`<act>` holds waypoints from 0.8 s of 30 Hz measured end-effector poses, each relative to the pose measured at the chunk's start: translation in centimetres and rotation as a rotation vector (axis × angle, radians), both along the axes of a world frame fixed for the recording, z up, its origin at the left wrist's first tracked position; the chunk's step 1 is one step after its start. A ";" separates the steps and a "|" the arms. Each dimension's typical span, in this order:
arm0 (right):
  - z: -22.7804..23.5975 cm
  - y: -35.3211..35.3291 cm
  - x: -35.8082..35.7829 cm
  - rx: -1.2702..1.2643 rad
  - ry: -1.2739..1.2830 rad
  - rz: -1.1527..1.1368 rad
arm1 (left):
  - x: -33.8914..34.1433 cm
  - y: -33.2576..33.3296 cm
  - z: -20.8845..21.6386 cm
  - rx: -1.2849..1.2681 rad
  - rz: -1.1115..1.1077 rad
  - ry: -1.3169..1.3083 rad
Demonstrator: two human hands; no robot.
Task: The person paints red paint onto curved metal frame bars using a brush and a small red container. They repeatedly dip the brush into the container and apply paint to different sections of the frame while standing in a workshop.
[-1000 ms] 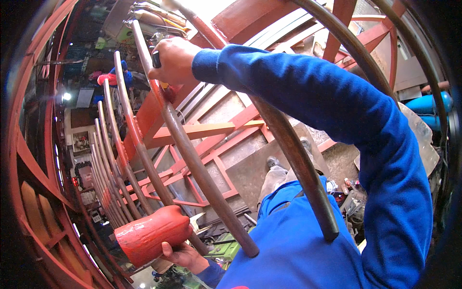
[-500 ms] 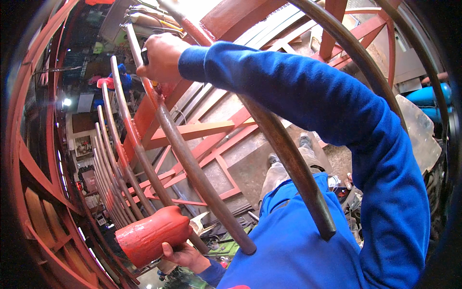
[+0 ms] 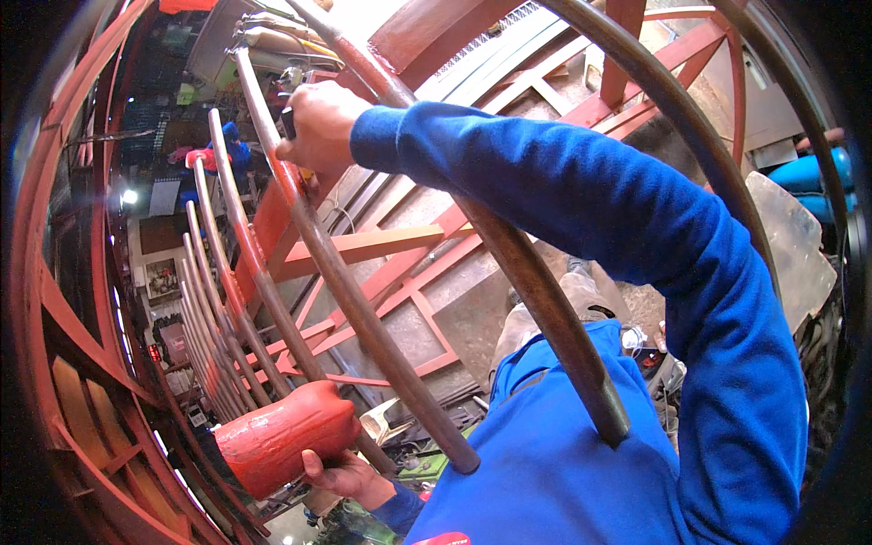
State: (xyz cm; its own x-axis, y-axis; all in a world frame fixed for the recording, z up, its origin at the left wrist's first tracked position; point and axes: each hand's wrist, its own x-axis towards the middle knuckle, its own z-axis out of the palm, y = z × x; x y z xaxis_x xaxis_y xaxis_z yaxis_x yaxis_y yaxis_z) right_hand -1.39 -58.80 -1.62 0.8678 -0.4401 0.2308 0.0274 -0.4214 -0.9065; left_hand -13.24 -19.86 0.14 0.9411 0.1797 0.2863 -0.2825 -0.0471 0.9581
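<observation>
My left hand (image 3: 340,478), at the lower left, supports a red paint-coated container (image 3: 289,438) from beneath and beside it; the container lies tilted. At the upper left, my right hand (image 3: 320,130) is closed around a small dark-handled tool (image 3: 288,121), whose working end is hidden. It is next to a long metal pipe (image 3: 350,304), bare grey-brown on its lower length and wet-looking red near the hand. A red steel beam (image 3: 277,222) meets the pipes there. My right arm in its blue sleeve (image 3: 563,195) reaches over a second, thicker pipe (image 3: 536,282).
A row of similar pipes (image 3: 218,309) recedes to the left. Curved pipes (image 3: 672,82) arch overhead on the right. Red lattice frames (image 3: 427,327) lie below. Blue cylinders (image 3: 815,182) and a grey plate (image 3: 788,250) are at the far right. A person's legs (image 3: 581,295) show below.
My right hand has shifted a little right and downward by the red part of the pipe. My left hand and the container have barely moved.
</observation>
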 end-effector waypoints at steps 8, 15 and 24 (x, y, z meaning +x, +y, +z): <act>1.4 -4.8 -6.2 -0.189 -0.454 -0.339 | -0.4 -1.0 0.4 0.011 -0.012 0.055; -0.1 -5.5 -14.2 -0.783 -0.684 -0.591 | 0.6 -1.1 1.1 -0.032 -0.045 0.014; 5.5 -1.6 -1.8 -0.122 0.085 -0.045 | 1.5 -2.2 1.0 -0.045 -0.056 -0.052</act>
